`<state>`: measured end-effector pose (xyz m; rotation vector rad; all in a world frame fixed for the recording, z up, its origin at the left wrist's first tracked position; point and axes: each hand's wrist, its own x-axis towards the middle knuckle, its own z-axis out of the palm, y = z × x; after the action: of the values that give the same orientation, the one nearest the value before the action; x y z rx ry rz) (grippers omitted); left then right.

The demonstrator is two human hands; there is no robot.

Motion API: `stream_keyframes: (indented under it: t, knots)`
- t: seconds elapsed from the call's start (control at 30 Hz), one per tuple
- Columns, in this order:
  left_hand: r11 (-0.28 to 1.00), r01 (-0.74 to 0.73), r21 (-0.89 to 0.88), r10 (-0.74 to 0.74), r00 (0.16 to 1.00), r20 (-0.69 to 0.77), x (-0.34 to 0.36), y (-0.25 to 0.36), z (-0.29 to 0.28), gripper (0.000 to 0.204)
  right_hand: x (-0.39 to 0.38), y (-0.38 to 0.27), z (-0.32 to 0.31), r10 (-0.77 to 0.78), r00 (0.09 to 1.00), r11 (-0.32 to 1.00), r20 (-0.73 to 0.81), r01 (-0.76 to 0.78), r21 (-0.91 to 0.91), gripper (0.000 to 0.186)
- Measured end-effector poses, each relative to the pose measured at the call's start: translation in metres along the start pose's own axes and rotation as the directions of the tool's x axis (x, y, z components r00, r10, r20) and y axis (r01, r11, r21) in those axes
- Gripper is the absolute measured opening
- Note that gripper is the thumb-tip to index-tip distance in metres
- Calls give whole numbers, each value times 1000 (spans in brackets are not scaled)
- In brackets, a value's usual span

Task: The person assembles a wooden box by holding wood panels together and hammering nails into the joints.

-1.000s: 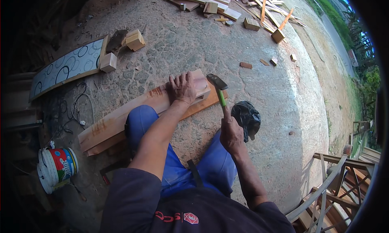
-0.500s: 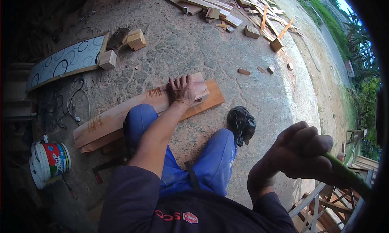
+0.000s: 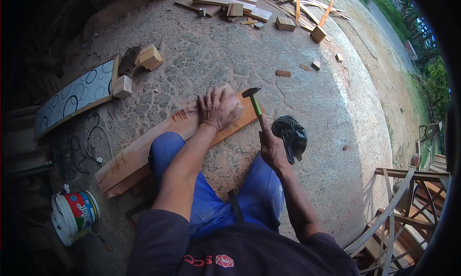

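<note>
My left hand (image 3: 215, 110) rests with fingers spread on the pale plank (image 3: 153, 139) near its right end. The plank slants across my knees' level and has reddish-brown marks on its top. An orange-brown board (image 3: 248, 118) lies under it and sticks out to the right. My right hand (image 3: 272, 146) is closed round the green and wooden handle of a hammer (image 3: 251, 92), whose dark head is above the right end of the wood; whether it touches cannot be told. A black plastic bag (image 3: 293, 134) lies just right of my right hand.
A patterned panel (image 3: 77, 96) with wood blocks (image 3: 150, 60), cables (image 3: 98, 141) and a paint bucket (image 3: 72, 216) are at the left. Offcuts (image 3: 254, 9) are piled at the far top on the concrete floor (image 3: 201, 50). A metal frame (image 3: 398, 213) stands at the lower right.
Half a second ago my right hand was swung up close to the camera at the right; now the hammer is down over the wood again. My left fingers have spread slightly.
</note>
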<state>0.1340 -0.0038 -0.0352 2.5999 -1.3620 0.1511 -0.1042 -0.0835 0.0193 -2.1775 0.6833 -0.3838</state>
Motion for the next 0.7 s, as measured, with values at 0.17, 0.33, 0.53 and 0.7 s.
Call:
stream_keyframes:
  t: [0.17,0.33,0.53,0.7]
  knots:
    - [994,-9,112,4,999,46,1,0,0,104,-11,16,14,117,993,992,-12,-116,52,69]
    - [989,-37,140,28,997,68,1,0,-1,104,-15,8,8,103,994,994,25,-104,17,63]
    - [990,-51,133,50,999,11,3,2,0,101,-3,19,16,274,953,739,133,-297,605,56]
    - [990,-49,136,46,999,20,1,-1,3,101,5,11,-3,370,762,359,530,-644,675,54]
